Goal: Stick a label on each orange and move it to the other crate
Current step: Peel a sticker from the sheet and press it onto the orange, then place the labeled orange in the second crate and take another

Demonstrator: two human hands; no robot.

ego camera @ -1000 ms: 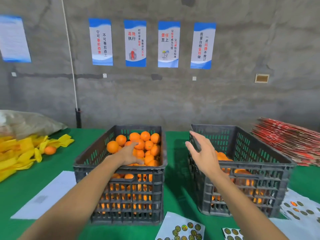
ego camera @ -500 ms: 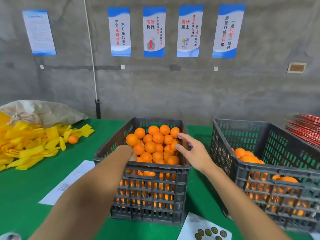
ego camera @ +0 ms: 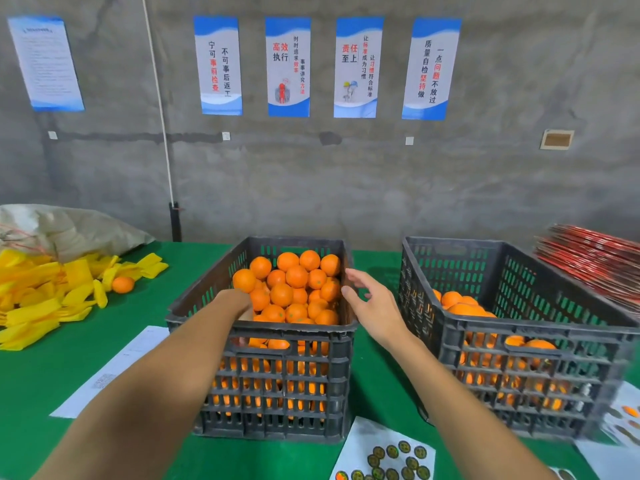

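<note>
Oranges: heaped high in the full crate (ego camera: 263, 327) at the middle of the green surface (ego camera: 45, 372); the pile (ego camera: 287, 289) crests near the rim at the back.
Other crate: the second crate (ego camera: 526, 334) stands just to the right, apart from the first, with far fewer oranges (ego camera: 460, 304) lying low inside it.
Left hand: the left hand (ego camera: 239, 304) is plunged down into the near left corner of the full crate among the fruit; its fingers are hidden behind the wrist and the crate wall, so I cannot tell whether they grip an orange.
Right hand: the right hand (ego camera: 372, 304) hovers by the right rim of the full crate, fingers spread and relaxed, holding nothing.
Labels: a label sheet (ego camera: 388, 452) of round stickers lies on the surface in front of the crates; more sheets (ego camera: 623, 414) sit at the far right edge.
Stage, as I judge it: an orange is being fetched; no label is on a fingertip yet.
Risk: pulling one fruit from low in a heaped pile could loosen its neighbours and roll one over the rim.
Risk: with the free hand far from the sheet, an unlabelled orange might go straight across.
Around: a stray orange (ego camera: 123, 284) rests among yellow wrappers (ego camera: 41, 299) at the left, a white paper (ego camera: 114, 372) beside the crate.
</note>
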